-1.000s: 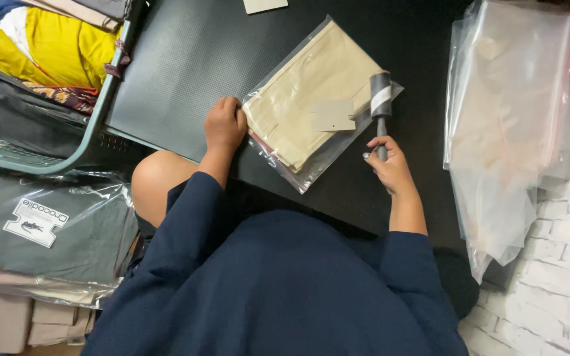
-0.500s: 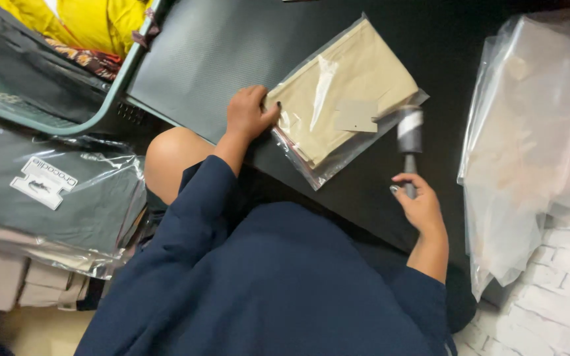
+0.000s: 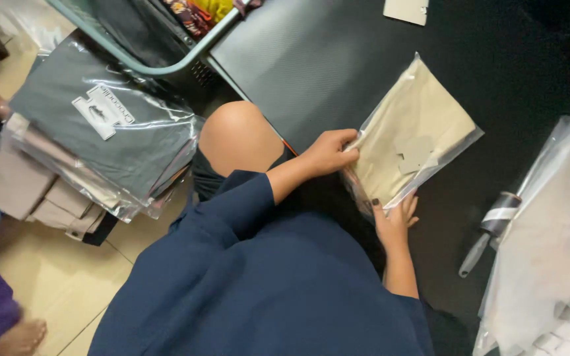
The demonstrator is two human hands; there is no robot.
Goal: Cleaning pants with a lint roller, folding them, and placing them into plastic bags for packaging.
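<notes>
Head view is showing both hands now gripping one clear bag of folded beige cloth [image 3: 410, 142] on the black worktop [image 3: 311, 59]: the right hand [image 3: 394, 221], which held the lint roller [image 3: 493, 227] a second ago, is pinching the bag's near edge, while the left hand [image 3: 328, 151] is clamping its left corner. One roller is lying loose just beside. A card tag is showing through the plastic.

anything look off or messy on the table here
Nothing is spilled or damaged. The bagged beige garment lies askew on the black table, held by both hands, and the lint roller lies loose beside a clear bag pile.
</notes>
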